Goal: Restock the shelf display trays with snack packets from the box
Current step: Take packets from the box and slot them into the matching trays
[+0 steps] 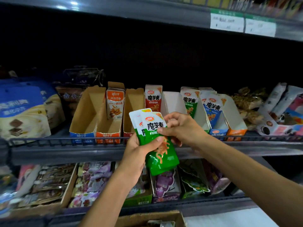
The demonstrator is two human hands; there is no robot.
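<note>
Snack packets [155,138], green, sit fanned in the left hand [139,151], clamped there, so the right hand [178,126] can pinch 1 off for the green-packet tray [199,118] near the shelf [65,151] front edge.

1. "魔芋爽" printed on the green packet [157,128] held near, also on the red packet [153,99] and the blue packet [213,108] in far trays.
2. "劲仔" on the orange packet [114,104], left.
3. Price labels [227,22] above, not readable.

Left hand [139,149] gripping, right hand [178,126] seemingly pinching
</note>
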